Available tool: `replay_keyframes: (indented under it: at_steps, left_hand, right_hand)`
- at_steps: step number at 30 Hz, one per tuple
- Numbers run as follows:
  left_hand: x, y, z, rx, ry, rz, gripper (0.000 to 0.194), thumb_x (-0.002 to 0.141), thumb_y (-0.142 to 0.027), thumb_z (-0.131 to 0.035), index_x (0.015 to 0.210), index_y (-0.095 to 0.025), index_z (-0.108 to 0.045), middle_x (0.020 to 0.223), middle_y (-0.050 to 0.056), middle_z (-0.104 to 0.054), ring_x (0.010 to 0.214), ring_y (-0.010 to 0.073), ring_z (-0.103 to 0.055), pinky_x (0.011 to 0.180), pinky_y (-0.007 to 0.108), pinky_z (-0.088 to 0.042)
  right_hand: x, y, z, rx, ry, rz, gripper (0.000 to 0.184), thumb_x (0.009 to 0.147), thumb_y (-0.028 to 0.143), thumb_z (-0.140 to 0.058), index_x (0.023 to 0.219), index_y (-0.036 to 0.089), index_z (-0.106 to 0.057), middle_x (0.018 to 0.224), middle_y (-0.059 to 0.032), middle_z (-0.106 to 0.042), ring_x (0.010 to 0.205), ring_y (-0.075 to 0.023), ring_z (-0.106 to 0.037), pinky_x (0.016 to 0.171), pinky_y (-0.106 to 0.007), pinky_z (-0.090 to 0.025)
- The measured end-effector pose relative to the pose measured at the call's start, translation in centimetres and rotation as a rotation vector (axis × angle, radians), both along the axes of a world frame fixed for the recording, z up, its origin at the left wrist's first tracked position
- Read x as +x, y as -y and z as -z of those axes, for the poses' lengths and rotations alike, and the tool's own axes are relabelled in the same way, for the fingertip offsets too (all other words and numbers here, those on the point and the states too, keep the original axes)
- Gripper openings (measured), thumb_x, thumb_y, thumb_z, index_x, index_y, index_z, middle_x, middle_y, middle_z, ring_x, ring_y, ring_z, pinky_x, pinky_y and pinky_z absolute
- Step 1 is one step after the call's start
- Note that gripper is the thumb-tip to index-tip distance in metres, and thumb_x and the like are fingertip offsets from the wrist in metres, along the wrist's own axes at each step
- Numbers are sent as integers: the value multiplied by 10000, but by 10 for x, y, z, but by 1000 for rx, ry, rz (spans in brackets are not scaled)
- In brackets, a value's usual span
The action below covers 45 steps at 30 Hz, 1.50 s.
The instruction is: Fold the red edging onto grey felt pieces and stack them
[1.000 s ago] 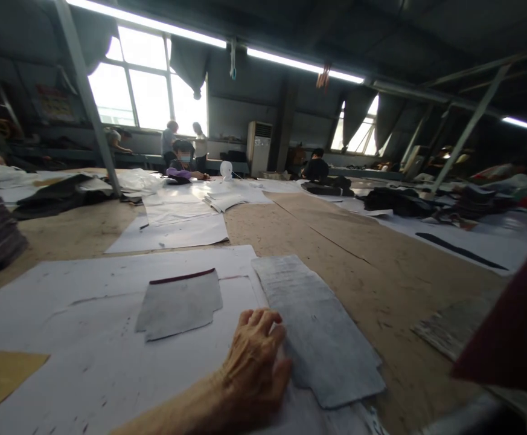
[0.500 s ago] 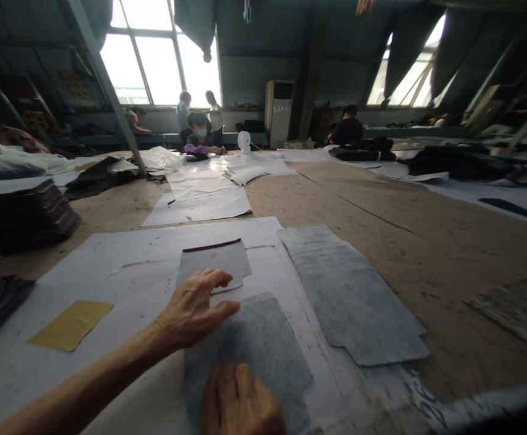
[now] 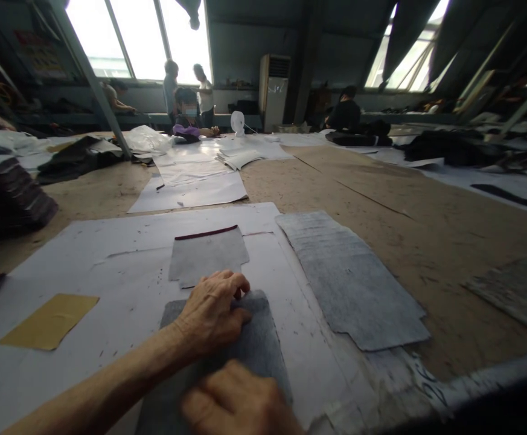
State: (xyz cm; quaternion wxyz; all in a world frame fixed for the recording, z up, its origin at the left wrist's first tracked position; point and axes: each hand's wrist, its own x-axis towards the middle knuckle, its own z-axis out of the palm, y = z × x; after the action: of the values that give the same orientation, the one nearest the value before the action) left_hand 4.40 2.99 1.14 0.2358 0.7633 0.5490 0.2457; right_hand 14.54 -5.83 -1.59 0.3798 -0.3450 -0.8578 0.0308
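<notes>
On the white sheet in front of me lies a grey fabric panel [image 3: 263,344], partly covered by both hands. My left hand [image 3: 215,311] rests on its upper part, fingers bent and a gap between thumb and forefinger. Over the lower part is my right hand [image 3: 242,402], blurred and curled, its fingertips hidden. Just beyond sits a smaller grey piece [image 3: 209,254] with a dark red strip [image 3: 206,232] along its far edge. To the right a larger notched grey panel [image 3: 349,281] lies flat.
A tan paper piece [image 3: 49,321] lies left on the white sheet [image 3: 109,272]. Dark stacked material [image 3: 12,196] stands at the left. At right is a rough grey piece [image 3: 517,293]. Farther off are a metal post [image 3: 91,78], a white fan [image 3: 237,122] and several people.
A dark red piece held at the right has given way to a grey panel laid before me. My left hand moved from the larger panel onto it; my right hand came in from the right.
</notes>
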Motion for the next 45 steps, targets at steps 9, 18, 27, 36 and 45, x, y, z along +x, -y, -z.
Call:
replay_keyframes:
  at_steps: [9,18,27,36,45]
  left_hand:
    - [1,2,11,166,-31,-20,152,685,-183,-614,815,-244,-664,856,35,-550,857,214,-497,781,353,-395]
    - [3,-2,14,204,-5,30,231,698,-129,-619,884,-258,-670,735,3,-617,748,192,-538,725,354,-389]
    - [-1,5,18,601,-145,214,258,836,-97,-451,953,-230,-639,841,29,-607,785,182,-509,720,362,-347]
    - [-7,0,15,652,-184,416,274,878,-64,-372,999,-160,-598,859,45,-593,811,168,-488,751,356,-351]
    - [-6,2,14,694,-309,425,284,906,-102,-317,1027,-128,-572,883,63,-590,830,189,-489,796,404,-342]
  right_hand:
    - [81,-41,-13,1,185,218,246,824,65,-408,968,100,-605,779,-77,-571,743,-175,-507,632,-274,-434]
    - [79,-42,-2,48,271,216,327,819,46,-364,1053,62,-591,840,-106,-564,767,-209,-451,664,-351,-434]
    - [81,-43,-3,-23,286,205,340,790,45,-398,1077,71,-579,872,-107,-551,785,-234,-439,658,-393,-445]
    - [81,-43,-4,-34,259,167,379,759,17,-359,1063,53,-584,873,-113,-559,780,-240,-455,642,-400,-459]
    - [85,-47,-4,-54,64,201,252,833,94,-445,1049,75,-572,854,-88,-582,786,-202,-503,685,-344,-467]
